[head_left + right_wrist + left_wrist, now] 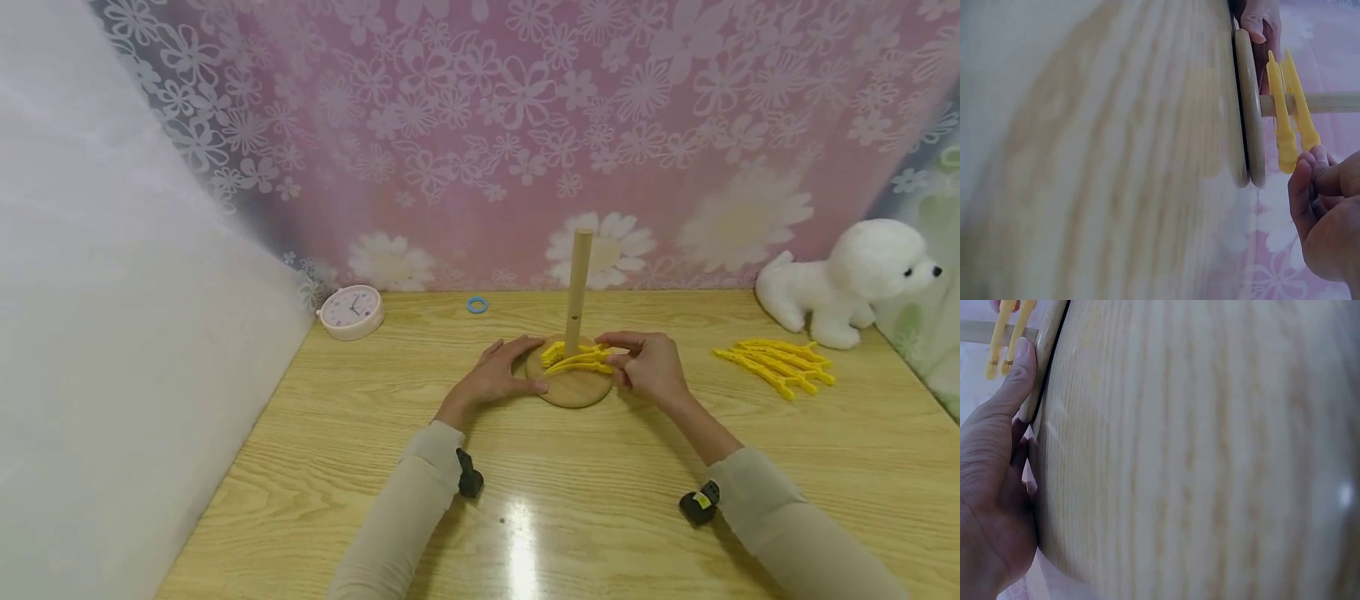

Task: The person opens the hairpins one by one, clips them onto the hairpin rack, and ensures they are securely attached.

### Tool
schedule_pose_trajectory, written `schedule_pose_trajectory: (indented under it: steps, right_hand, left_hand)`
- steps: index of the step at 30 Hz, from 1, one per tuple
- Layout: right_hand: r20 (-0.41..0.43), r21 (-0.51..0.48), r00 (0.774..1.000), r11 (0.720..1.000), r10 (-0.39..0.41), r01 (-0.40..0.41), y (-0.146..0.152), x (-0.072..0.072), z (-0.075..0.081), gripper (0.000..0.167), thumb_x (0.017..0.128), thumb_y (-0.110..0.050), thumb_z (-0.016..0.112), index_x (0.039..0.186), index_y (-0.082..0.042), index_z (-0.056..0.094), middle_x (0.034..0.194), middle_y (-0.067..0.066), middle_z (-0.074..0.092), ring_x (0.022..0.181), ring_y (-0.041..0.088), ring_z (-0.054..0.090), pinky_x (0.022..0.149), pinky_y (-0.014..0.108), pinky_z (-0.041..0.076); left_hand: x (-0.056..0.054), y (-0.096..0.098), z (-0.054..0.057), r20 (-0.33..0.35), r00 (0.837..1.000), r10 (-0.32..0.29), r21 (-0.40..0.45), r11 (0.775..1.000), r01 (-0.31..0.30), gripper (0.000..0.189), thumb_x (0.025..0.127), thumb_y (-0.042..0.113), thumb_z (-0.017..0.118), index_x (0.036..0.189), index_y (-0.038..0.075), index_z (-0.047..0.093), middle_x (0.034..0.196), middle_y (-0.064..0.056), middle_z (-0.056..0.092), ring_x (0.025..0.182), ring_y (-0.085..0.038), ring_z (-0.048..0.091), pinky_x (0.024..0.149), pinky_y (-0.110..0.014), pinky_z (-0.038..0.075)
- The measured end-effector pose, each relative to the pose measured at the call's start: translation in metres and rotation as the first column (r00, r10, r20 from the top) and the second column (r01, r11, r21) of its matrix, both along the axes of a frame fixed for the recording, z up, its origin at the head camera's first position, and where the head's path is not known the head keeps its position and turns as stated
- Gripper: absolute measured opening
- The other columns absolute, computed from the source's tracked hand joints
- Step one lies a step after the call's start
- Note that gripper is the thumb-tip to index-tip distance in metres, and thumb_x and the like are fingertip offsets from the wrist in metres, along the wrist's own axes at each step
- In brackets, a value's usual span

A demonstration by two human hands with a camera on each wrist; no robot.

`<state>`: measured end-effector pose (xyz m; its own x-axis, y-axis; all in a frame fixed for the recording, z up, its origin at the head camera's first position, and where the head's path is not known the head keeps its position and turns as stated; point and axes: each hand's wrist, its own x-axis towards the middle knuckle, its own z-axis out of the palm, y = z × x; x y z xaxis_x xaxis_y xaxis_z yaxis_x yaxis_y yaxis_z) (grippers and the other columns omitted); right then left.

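Note:
A round wooden base (576,394) carries an upright wooden post (578,283). My left hand (491,375) holds the base's left rim, the thumb on its near edge and the fingers round the far side. Yellow branch-like plastic pieces (555,352) lie around the foot of the post. With thumb and fingers, my right hand (651,367) pinches the right end of a yellow branch-like piece (588,358). In the right wrist view this pinched piece (1300,100) stands beside the post, slightly farther from the base than another yellow piece (1281,119).
More yellow branch-like pieces (780,362) lie in a pile at the right. A white plush dog (847,279) stands behind them. A pink clock (351,312) lies at the back left, and a blue ring (477,305) near the back edge of the table (585,500).

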<state>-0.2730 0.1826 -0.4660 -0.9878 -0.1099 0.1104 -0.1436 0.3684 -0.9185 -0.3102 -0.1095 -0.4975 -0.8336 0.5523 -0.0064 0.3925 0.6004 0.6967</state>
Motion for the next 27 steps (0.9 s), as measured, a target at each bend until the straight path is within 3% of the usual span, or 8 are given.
schedule_pose_trajectory:
  steps: [5,16,19,23,27]
  right_hand:
    - [0.005,0.030,1.000,0.999,0.020,-0.020,0.001,0.002,0.000,0.031,0.098,0.002,0.069,0.129,-0.002,0.073,0.071,0.025,0.070,0.049,0.024,0.060,0.043,0.028,0.049]
    - [0.071,-0.026,0.993,0.996,0.090,-0.088,0.007,0.003,-0.003,0.036,0.100,-0.004,0.068,0.136,-0.001,0.067,0.081,0.029,0.071,0.055,0.023,0.062,0.049,0.033,0.055]
    - [0.072,-0.051,0.992,0.993,0.107,-0.104,0.009,0.003,-0.004,0.038,0.101,-0.004,0.068,0.138,-0.002,0.065,0.094,0.030,0.071,0.058,0.024,0.063,0.052,0.033,0.056]
    - [0.050,-0.080,0.991,0.989,0.127,-0.123,0.011,0.004,-0.006,0.042,0.100,-0.005,0.069,0.141,0.001,0.061,0.125,0.026,0.067,0.062,0.024,0.065,0.054,0.032,0.057]
    - [0.046,-0.122,0.989,0.983,0.141,-0.135,0.014,0.005,-0.007,0.048,0.100,-0.009,0.071,0.144,0.001,0.058,0.137,0.023,0.062,0.066,0.024,0.067,0.056,0.033,0.059]
  left_hand:
    - [0.001,-0.001,0.000,0.014,1.000,0.018,-0.008,1.000,-0.018,0.088,0.089,0.052,0.080,0.163,0.031,0.037,0.170,0.005,0.030,0.161,-0.022,0.009,0.130,-0.047,0.003]
    - [0.000,-0.002,-0.003,0.000,1.000,0.002,-0.008,1.000,-0.002,0.089,0.089,0.052,0.080,0.164,0.029,0.036,0.170,0.004,0.031,0.160,-0.019,0.014,0.131,-0.045,0.000]
    - [0.000,-0.001,-0.002,-0.006,1.000,-0.002,-0.012,1.000,0.002,0.089,0.089,0.052,0.079,0.164,0.028,0.036,0.170,0.004,0.031,0.160,-0.018,0.014,0.131,-0.045,0.000]
    - [-0.001,0.001,-0.001,-0.021,1.000,-0.007,-0.019,1.000,0.007,0.089,0.090,0.052,0.079,0.163,0.028,0.036,0.169,0.005,0.033,0.160,-0.015,0.017,0.131,-0.043,0.000]
    - [-0.001,0.001,-0.001,-0.022,1.000,-0.005,-0.017,1.000,0.005,0.088,0.090,0.051,0.080,0.163,0.028,0.037,0.169,0.004,0.033,0.160,-0.015,0.017,0.131,-0.042,0.000]
